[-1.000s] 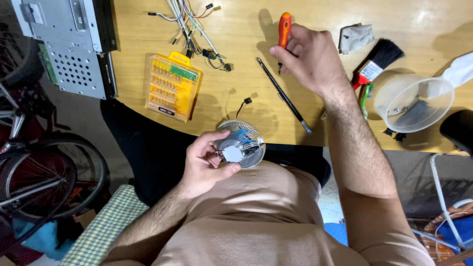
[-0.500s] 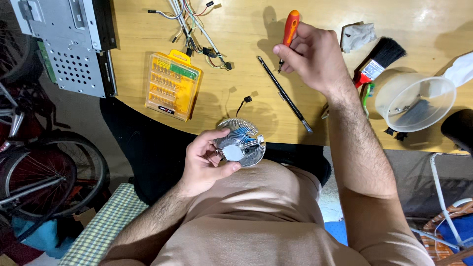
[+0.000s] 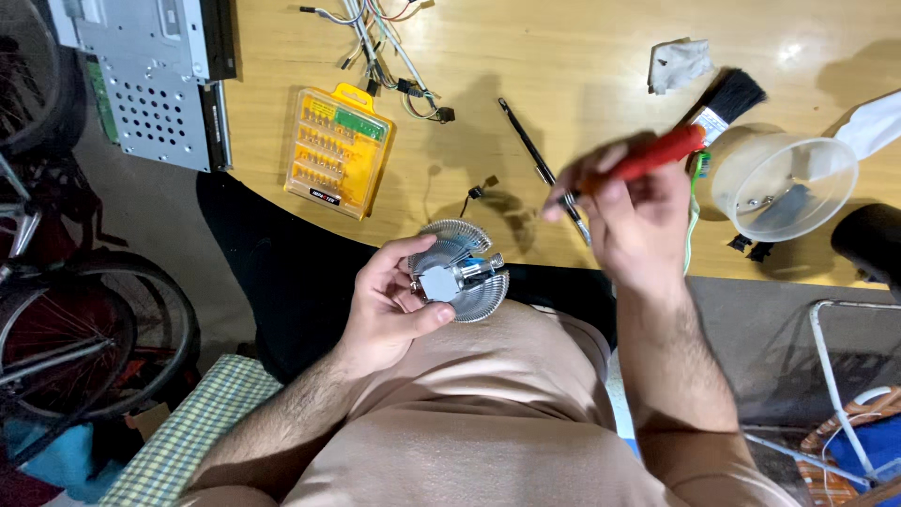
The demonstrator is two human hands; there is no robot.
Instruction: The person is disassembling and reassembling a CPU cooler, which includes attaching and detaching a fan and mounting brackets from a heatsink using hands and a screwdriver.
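A round finned cooler (image 3: 460, 270) is clasped in the left hand (image 3: 389, 310) over the lap, base plate up and not yet touched by any tool; right of that grip, a red-handled screwdriver (image 3: 648, 160) is pinched in the right hand (image 3: 629, 221), its tip held apart from the cooler. Beyond both grips, a bit case (image 3: 340, 148), loose wires (image 3: 385, 47), a brush (image 3: 727, 99) and a clear tub (image 3: 784, 183) are spread on the wooden tabletop (image 3: 563, 56), with bicycle wheels (image 3: 84, 329) seen on the floor far left.
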